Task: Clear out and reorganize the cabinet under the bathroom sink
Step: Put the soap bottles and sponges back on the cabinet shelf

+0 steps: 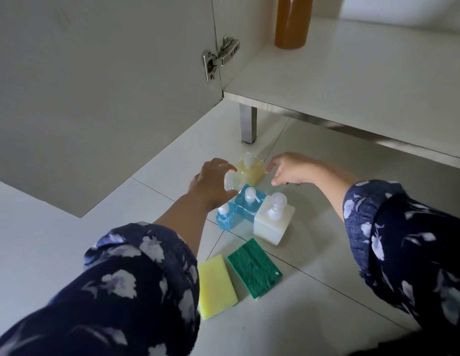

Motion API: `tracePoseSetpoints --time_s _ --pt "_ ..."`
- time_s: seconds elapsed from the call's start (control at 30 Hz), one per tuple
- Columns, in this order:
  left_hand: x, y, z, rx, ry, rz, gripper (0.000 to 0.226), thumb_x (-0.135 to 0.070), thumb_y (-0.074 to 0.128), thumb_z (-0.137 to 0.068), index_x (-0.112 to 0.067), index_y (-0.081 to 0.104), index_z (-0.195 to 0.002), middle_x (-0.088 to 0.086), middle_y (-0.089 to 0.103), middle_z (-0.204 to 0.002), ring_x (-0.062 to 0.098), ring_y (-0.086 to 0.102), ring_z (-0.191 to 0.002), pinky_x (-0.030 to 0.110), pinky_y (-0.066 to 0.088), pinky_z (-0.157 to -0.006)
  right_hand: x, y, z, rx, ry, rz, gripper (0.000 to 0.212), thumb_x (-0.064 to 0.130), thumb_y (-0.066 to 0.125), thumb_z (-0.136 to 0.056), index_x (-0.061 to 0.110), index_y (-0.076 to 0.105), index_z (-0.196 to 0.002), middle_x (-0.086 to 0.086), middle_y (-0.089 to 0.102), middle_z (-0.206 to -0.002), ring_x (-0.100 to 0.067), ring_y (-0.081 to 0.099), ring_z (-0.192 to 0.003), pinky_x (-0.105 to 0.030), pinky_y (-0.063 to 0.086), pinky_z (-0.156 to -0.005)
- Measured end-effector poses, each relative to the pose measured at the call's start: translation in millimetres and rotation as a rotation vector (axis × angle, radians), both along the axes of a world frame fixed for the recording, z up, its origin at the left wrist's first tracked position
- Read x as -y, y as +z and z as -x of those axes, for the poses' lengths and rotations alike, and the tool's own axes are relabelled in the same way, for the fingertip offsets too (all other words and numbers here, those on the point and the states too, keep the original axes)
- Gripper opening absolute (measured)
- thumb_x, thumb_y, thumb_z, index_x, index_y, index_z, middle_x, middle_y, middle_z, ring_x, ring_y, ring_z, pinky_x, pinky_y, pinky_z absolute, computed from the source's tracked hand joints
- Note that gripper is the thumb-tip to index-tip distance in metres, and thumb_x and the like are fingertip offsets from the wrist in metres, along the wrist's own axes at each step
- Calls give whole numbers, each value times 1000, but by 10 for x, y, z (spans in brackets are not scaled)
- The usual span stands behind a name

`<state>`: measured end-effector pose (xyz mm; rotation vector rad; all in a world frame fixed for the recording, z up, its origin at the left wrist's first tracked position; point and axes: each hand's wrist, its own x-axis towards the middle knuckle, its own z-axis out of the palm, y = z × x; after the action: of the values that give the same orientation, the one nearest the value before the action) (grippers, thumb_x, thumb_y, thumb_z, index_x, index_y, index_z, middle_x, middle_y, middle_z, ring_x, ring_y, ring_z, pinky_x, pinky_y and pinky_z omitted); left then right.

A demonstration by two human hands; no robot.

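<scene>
two sponges sit nearest on the floor tiles, a yellow sponge [215, 286] and a green scouring sponge [254, 268] side by side, both soft and light i'd guess, grab them anywhere. just past them is a cluster of four pump bottles standing upright and nearly touching: a white square bottle [272, 222], a small blue bottle [225, 217], a blue square bottle [250, 202] and a yellow bottle [250, 170] at the back. they look full, so probably a bit heavy, hard and slick plastic; i'd wrap the body low down rather than lift by the pump head, which could pop or squirt. left hand [211, 186] is curled around something small, clear and rounded, can't tell what exactly, maybe a cap. right hand [288, 170] is half open, fingers spread, holding nothing, hovering right beside the yellow bottle. farther back the cabinet floor [352, 73] is almost bare, just a tall amber bottle [293, 21] standing near the hinged door [108, 86].
</scene>
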<state>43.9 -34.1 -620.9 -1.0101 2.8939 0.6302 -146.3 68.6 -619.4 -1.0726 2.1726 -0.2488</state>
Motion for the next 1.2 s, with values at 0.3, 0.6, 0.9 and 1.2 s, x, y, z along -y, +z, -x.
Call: tracePoseSetpoints --time_s 0.3,0.6,0.9,1.2 --pt "-36 -119 309 242 -317 34 69 -35 80 -69 -32 48 -131 -11 54 -130 16 52 -117 33 45 -93 105 -333 93 -6 -53 168 65 28 74 -80 28 42 -136 -3 50 -136 -23 51 -119 -22 38 -83" --pt "136 -290 479 300 -400 -46 59 -22 80 -68 -33 60 -122 -9 59 -120 13 51 -112 30 42 -97 402 -947 46 104 -104 327 83 44 80 -70 32 36 -140 -8 50 -133 -25 49 -121 -28 39 -96" --pt "151 -399 590 381 -430 -38 76 -23 82 -65 -32 51 -134 -10 50 -132 12 44 -124 26 36 -102 450 -1013 221 7 -55 428 74 39 80 -67 28 46 -131 -3 59 -124 -24 57 -109 -25 43 -87" --pt "81 -449 614 444 -375 -32 87 -34 82 -62 -28 41 -139 -6 50 -134 17 46 -123 35 41 -102 -183 -805 554 54 -153 468 66 20 84 -65 26 58 -126 -1 62 -117 -18 59 -104 -17 40 -84"
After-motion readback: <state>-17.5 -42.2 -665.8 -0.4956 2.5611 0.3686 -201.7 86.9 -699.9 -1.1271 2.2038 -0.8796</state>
